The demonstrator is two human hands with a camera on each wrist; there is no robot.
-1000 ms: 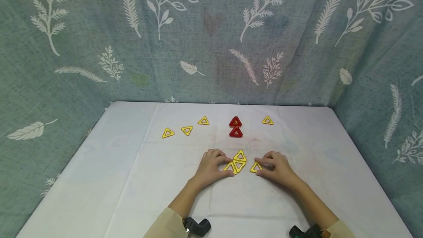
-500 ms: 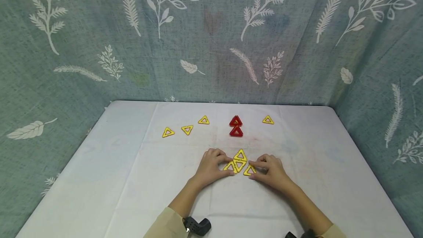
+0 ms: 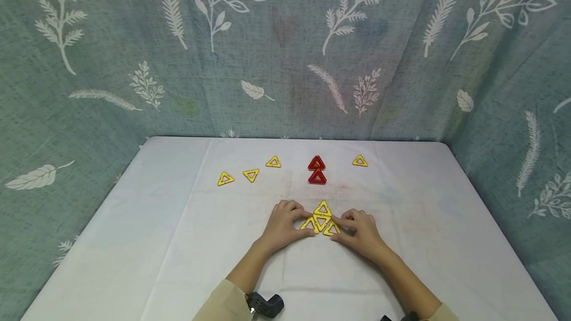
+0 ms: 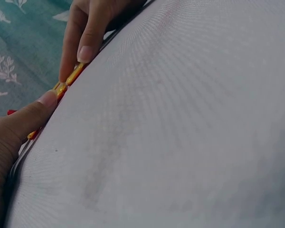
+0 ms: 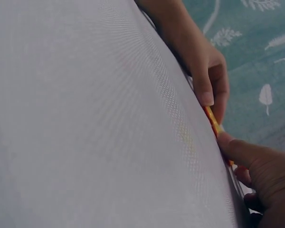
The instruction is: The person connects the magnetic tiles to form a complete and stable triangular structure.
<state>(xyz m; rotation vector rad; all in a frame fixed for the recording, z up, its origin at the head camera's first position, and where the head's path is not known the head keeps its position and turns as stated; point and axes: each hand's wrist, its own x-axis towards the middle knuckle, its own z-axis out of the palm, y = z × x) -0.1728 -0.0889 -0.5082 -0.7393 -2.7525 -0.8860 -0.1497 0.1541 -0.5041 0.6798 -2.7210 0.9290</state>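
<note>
My left hand [image 3: 285, 223] pinches a yellow triangular tile [image 3: 314, 224] between thumb and fingers, flat on the table. Opposite it, my right hand [image 3: 362, 233] grips another yellow triangular tile [image 3: 328, 227] by its right corner side. Between the two lies an upside-down yellow tile [image 3: 317, 223], with a further yellow tile [image 3: 328, 209] above it, so they sit together as one larger triangle. Seen edge-on in the left wrist view, the tile [image 4: 75, 74] under the right fingers lies close to the left thumb. The right wrist view shows both thumbs at the yellow tile edges [image 5: 210, 116].
Red triangular tiles [image 3: 317, 182] lie in two overlapping groups beyond the hands. Loose yellow tiles are spread at the back left, among them one tile [image 3: 251, 170], and one yellow tile [image 3: 360, 164] lies back right. A patterned curtain [image 3: 276, 63] surrounds the white-covered table [image 3: 178, 261].
My right hand has slid its yellow tile leftward over the table, right up against the middle tile. The left hand has stayed on its tile.
</note>
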